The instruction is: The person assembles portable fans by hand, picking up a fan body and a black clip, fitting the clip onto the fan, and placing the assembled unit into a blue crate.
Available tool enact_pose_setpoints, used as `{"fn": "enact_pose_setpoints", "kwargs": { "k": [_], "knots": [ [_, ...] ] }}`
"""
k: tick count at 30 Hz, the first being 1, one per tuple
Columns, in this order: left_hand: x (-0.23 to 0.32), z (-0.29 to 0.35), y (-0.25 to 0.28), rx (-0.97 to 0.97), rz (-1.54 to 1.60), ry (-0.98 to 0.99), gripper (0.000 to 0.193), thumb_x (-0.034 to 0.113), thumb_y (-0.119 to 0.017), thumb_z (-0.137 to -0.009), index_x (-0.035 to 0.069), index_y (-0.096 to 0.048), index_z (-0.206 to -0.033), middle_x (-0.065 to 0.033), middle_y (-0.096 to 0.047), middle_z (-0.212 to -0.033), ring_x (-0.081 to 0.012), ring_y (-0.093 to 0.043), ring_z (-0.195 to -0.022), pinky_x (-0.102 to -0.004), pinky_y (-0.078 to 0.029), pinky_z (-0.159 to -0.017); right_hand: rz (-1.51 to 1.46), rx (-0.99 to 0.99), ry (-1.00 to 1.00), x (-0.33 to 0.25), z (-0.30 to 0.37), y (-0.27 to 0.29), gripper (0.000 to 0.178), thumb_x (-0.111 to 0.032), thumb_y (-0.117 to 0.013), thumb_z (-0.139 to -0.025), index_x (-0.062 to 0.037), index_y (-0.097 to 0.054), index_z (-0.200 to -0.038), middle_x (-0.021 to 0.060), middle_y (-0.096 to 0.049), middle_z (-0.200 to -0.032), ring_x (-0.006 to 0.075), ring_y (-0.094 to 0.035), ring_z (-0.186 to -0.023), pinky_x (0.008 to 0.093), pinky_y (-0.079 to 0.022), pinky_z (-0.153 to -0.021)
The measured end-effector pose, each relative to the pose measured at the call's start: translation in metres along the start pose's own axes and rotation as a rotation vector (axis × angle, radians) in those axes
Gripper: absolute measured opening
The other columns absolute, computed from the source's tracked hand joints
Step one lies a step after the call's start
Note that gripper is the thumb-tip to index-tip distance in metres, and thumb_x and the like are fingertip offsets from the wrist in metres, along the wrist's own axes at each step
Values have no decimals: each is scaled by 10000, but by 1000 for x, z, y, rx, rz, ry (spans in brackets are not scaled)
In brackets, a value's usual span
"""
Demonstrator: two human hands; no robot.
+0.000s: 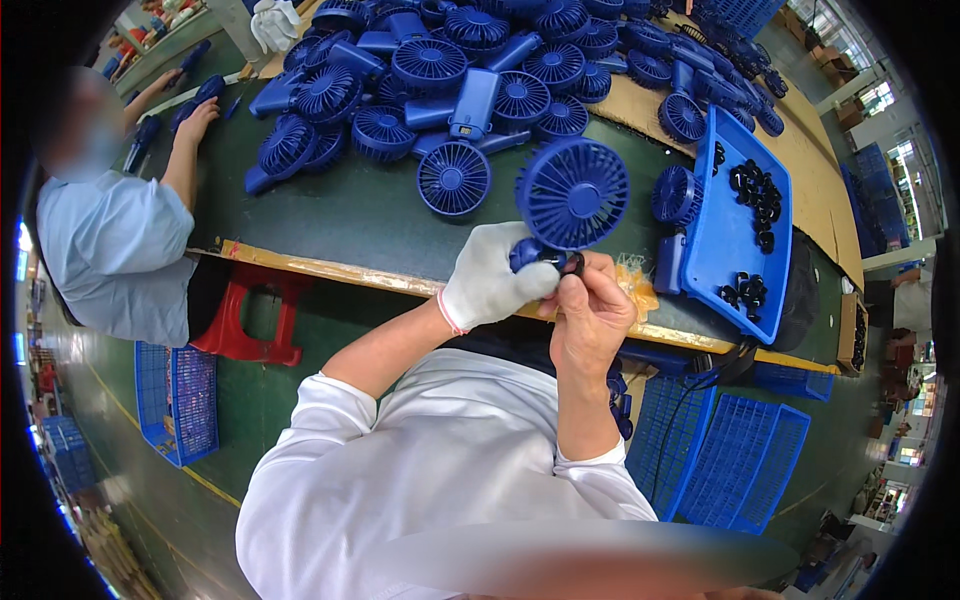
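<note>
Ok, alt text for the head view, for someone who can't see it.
A white-gloved left hand holds a blue fan while the bare right hand pinches a black part close to it. Beyond, more fans lie heaped on a bench; at right a tray holds black pieces; at left is another person.

The dark green counter (330,210), yellowish along its front edge (335,270), bears heaped blue handheld fans (430,65); cardboard (638,108) lies toward the right; a blue tray (718,235) sits just beside a lone fan (676,195).
</note>
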State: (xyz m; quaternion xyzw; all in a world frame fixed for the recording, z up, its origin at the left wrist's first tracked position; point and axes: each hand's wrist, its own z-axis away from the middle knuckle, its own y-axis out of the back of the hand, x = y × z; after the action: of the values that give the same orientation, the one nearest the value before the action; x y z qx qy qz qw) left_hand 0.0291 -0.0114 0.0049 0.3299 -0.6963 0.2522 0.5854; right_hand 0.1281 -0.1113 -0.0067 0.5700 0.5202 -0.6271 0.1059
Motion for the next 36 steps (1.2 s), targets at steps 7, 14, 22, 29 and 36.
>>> {"fn": "enact_pose_setpoints", "kwargs": {
  "k": [7, 14, 22, 29, 36],
  "knots": [
    [6, -12, -4, 17, -385, -62, 362, 415, -736, -720, 58, -707, -772, -134, -656, -680, -295, -665, -636, -344, -510, -582, 121, 79, -45, 13, -9, 7, 212, -83, -616, -938, 65, -630, -788, 53, -527, -952, 86, -513, -647, 195, -425, -483],
    [-15, -14, -9, 78, -332, 7, 309, 327, -716, -753, 19, -710, -771, -166, -652, -666, -290, -665, -617, -327, -501, -559, 139, 52, -74, 26, -18, 17, 414, -328, -453, -1033, 56, -601, -987, 64, -574, -1020, 121, -553, -827, 270, -467, -710],
    [-11, -8, -16, -177, 319, 440, 621, 471, -330, -1011, -35, -618, -796, -77, -621, -650, -168, -599, -550, -289, -489, -543, -8, 31, -453, 23, -24, 26, 464, -501, -478, -986, -93, -536, -772, -13, -472, -611, 94, -423, -423, 237, -322, -374],
    [-25, -2, -37, -27, -4, 142, 583, 456, -288, -1041, -2, -607, -875, -99, -645, -706, -173, -635, -630, -325, -504, -577, 685, -23, -42, -13, -30, 23, 358, -113, -772, -735, 1, -653, -1053, 94, -693, -882, 201, -669, -757, 339, -550, -681],
    [9, -49, 60, 213, -1135, -838, 241, -43, -648, -766, 60, -651, -983, -96, -651, -872, -298, -644, -866, -379, -528, -742, 1576, 10, 314, -48, -73, 47, 289, -265, -767, -690, 16, -706, -714, 160, -640, -748, 349, -672, -686, 421, -535, -618]
  ]
}}
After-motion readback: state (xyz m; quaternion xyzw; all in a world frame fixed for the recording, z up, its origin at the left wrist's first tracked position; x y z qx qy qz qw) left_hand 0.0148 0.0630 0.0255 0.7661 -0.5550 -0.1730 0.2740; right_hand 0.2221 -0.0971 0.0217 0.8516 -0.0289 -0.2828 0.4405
